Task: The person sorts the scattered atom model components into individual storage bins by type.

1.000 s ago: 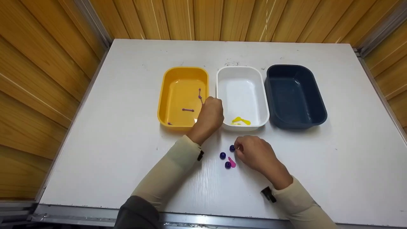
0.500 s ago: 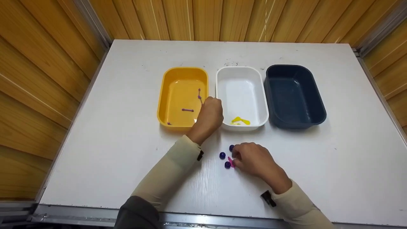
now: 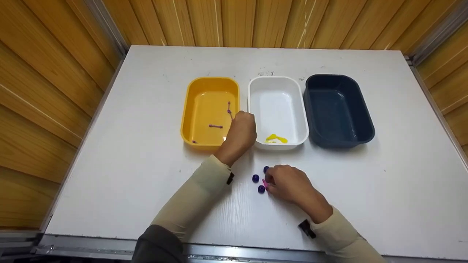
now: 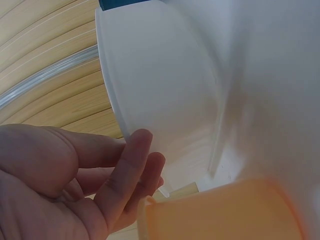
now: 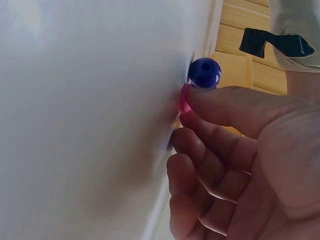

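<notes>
My right hand [image 3: 292, 184] pinches a small limp pink balloon [image 5: 184, 100] between thumb and forefinger, low over the white table. Around those fingertips lie dark blue beads: one [image 3: 255, 178] to the left, another [image 3: 261, 189] nearer the front, a third [image 3: 266, 169] partly behind the hand. The hole of one bead shows by the thumb in the right wrist view. My left hand [image 3: 242, 131] rests, loosely curled, at the neighbouring rims of the yellow bin [image 3: 185, 109] and white bin [image 3: 306, 120]. Nothing shows in its fingers, though the thumb tip is hidden.
Purple knobbed sticks [image 3: 215, 126] lie in the yellow bin. Limp yellow balloons [image 3: 279, 139] lie at the front of the white bin. A dark blue bin [image 3: 368, 120] stands to its right. Wood-patterned walls [image 3: 234, 22] border the table [image 3: 128, 164].
My right hand has moved from the far bead slightly toward the front and has taken the pink balloon between its fingertips. The left hand has stayed in place.
</notes>
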